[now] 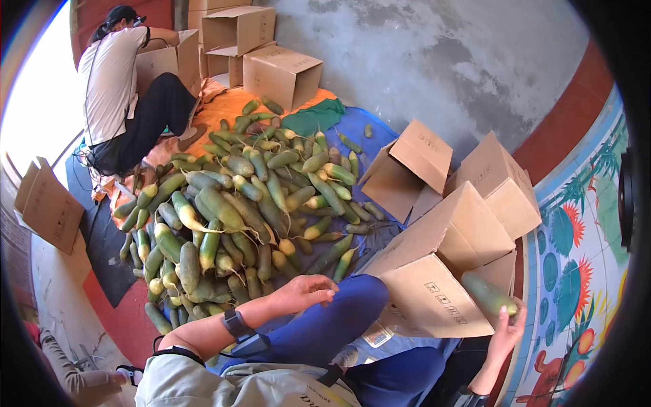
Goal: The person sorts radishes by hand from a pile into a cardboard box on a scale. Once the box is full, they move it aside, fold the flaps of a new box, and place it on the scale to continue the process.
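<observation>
My right hand (507,334) grips the near end of a long green radish (487,293) at the opening of a cardboard box (434,292). The radish's far end lies inside the box, which stands beside my right knee with its flaps open. Over my left thigh is my left hand (308,293), holding nothing, its fingers loosely apart and a dark device strapped to its wrist. Just beyond that hand spreads a big pile of green radishes (210,210), several with pale tips, on orange and blue sheets.
Open boxes (417,159) stand at the right, and more boxes (281,71) are stacked by the back wall. A person (112,102) sits at the upper left, reaching into a box. Another box (51,207) is at the far left. Someone's arm (85,376) shows at the lower left.
</observation>
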{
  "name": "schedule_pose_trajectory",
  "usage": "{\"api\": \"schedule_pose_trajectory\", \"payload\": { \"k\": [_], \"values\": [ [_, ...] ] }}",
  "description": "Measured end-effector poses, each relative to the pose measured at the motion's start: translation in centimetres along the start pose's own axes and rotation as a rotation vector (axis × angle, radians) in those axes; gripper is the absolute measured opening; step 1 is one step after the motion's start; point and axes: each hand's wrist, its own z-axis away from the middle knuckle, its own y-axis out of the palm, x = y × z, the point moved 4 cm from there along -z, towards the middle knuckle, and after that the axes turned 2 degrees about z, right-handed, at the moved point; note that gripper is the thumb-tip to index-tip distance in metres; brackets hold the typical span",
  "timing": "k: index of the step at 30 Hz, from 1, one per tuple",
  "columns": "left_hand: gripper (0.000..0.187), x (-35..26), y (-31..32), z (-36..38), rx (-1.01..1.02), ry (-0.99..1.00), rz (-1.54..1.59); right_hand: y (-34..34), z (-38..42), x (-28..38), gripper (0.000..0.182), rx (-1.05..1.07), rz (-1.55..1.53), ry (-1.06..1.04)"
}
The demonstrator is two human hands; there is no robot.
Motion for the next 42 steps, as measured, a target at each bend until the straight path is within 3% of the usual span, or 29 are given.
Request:
{"api": "schedule_pose_trajectory", "payload": {
  "k": [3, 6, 9, 11, 15, 17, 21, 23, 27, 29, 32, 35, 38, 42],
  "values": [
    [0.029, 3.5, -1.4, 0.4, -0.036, -0.048, 0.151, 1.2, -0.1, -1.2, 0.027, 0.101, 0.149, 0.018],
    [0.026, 7.5, -4.6, -0.4, -0.197, -0.114, -0.046, 2.2, -0.9, -3.2, 0.03, 0.24, 0.291, 0.106],
    [0.027, 12.2, -6.6, -0.5, -0.238, -0.305, -0.106, 3.2, -1.2, -3.0, 0.029, 0.324, 0.415, 0.141],
    [0.027, 15.7, -7.1, -0.1, -0.274, -0.32, -0.023, 3.6, -1.1, -4.0, 0.022, 0.344, 0.409, 0.133],
    [0.028, 21.0, -8.2, -0.5, -0.297, -0.485, -0.166, 4.7, -1.5, -3.5, 0.019, 0.363, 0.49, 0.151],
    [0.034, 23.3, -8.5, -0.6, -0.24, -0.611, -0.358, 4.8, -1.3, -4.0, 0.02, 0.338, 0.403, 0.177],
    [0.036, 28.9, -8.2, -1.4, -0.11, -0.652, -0.552, 4.9, -1.0, -3.6, 0.028, 0.299, 0.504, 0.097],
    [0.04, 33.4, -7.5, -1.5, 0.209, -0.469, -0.774, 5.2, -0.7, -4.0, 0.031, 0.298, 0.506, 0.114],
    [0.042, 28.7, -5.3, -4.5, 0.107, -0.67, -0.868, 5.6, -0.8, -3.4, 0.042, 0.261, 0.564, 0.113],
    [0.045, 27.6, -4.8, -6.2, 0.13, -0.524, -1.011, 5.8, -0.7, -3.2, 0.044, 0.262, 0.583, 0.115],
    [0.043, 27.9, -4.4, -8.6, 0.18, -0.471, -1.166, 5.9, -0.8, -3.4, 0.047, 0.26, 0.591, 0.128],
    [0.044, 30.8, -4.3, -9.7, 0.159, -0.438, -1.278, 6.1, -0.7, -2.9, 0.049, 0.266, 0.587, 0.167],
    [0.038, 31.4, -4.3, -10.8, 0.274, -0.448, -1.388, 6.2, -0.6, -3.4, 0.049, 0.252, 0.563, 0.182],
    [0.035, 30.8, -3.9, -11.8, 0.251, -0.426, -1.431, 6.2, -0.5, -3.6, 0.05, 0.238, 0.533, 0.168]
  ]
}}
